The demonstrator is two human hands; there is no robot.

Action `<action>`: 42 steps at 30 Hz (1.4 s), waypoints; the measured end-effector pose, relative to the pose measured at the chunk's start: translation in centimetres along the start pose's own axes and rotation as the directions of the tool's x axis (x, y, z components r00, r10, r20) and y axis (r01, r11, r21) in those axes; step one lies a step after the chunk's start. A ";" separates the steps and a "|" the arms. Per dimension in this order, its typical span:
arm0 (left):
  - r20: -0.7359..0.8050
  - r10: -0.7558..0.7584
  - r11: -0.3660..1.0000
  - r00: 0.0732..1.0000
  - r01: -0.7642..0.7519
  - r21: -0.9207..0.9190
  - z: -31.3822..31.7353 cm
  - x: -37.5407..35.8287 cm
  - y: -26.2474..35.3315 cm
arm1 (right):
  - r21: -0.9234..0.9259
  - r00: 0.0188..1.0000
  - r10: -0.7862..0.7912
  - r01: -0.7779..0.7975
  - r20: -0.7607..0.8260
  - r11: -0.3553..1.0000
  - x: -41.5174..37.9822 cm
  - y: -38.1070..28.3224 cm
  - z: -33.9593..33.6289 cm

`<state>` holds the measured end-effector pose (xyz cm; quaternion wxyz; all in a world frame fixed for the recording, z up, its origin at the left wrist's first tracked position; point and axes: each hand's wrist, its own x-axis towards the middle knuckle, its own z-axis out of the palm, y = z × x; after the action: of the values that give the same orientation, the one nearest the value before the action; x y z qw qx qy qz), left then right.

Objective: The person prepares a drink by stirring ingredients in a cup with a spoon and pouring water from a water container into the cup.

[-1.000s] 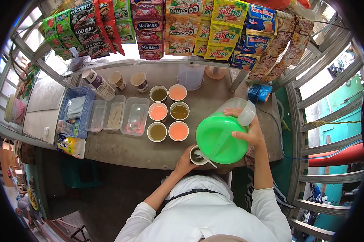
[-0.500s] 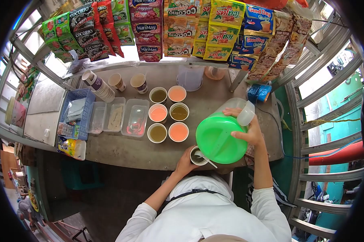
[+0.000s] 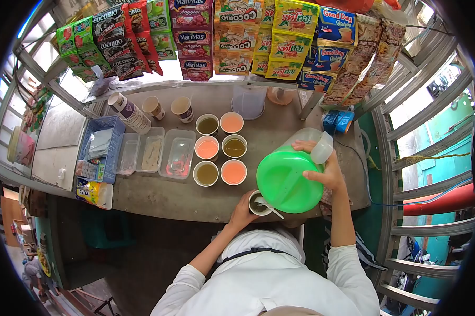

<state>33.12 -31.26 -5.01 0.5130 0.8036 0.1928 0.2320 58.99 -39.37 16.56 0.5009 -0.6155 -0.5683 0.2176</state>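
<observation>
My left hand point(image 3: 242, 212) is wrapped round a paper cup point(image 3: 255, 211) at the table's front edge. Dark liquid shows in the cup, and a white plastic spoon point(image 3: 273, 211) leans out over its rim. A pitcher with a green lid point(image 3: 290, 181) is tilted over the cup, its lid facing me. My right hand point(image 3: 327, 168) grips the pitcher by its clear handle point(image 3: 322, 147). The pitcher's lower lid edge hides part of the cup, so I cannot see whether liquid is flowing. Several filled cups stand in two columns, some with orange drink point(image 3: 233, 172), others with olive-brown drink point(image 3: 205, 174).
Clear plastic boxes point(image 3: 177, 154) and a blue basket point(image 3: 112, 158) sit left. Behind are stacked paper cups point(image 3: 129, 113) and a translucent container point(image 3: 248, 102). Drink sachets point(image 3: 237, 37) hang over the back edge. A blue packet point(image 3: 338, 121) lies at right, near metal bars point(image 3: 432, 182).
Almost nothing differs. Both hands keep the same hold, with the pitcher tilted over the cup; only a very slight shift of the view shows.
</observation>
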 end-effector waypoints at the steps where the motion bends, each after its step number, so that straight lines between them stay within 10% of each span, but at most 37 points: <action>1: 0.000 -0.002 1.000 1.000 0.002 0.004 0.0 0.0 0.1 | 0.003 1.000 0.005 -0.005 -0.003 1.000 -0.1 0.0 0.0; 42: 0.015 0.023 0.991 1.000 -0.021 -0.131 -0.4 -0.7 -0.6 | 0.031 1.000 -0.029 0.029 0.001 0.999 -0.3 -0.7 -0.2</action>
<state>32.26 -31.14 -5.50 0.5636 0.7723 0.1641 0.2430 58.70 -39.80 17.17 0.5129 -0.5991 -0.5743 0.2195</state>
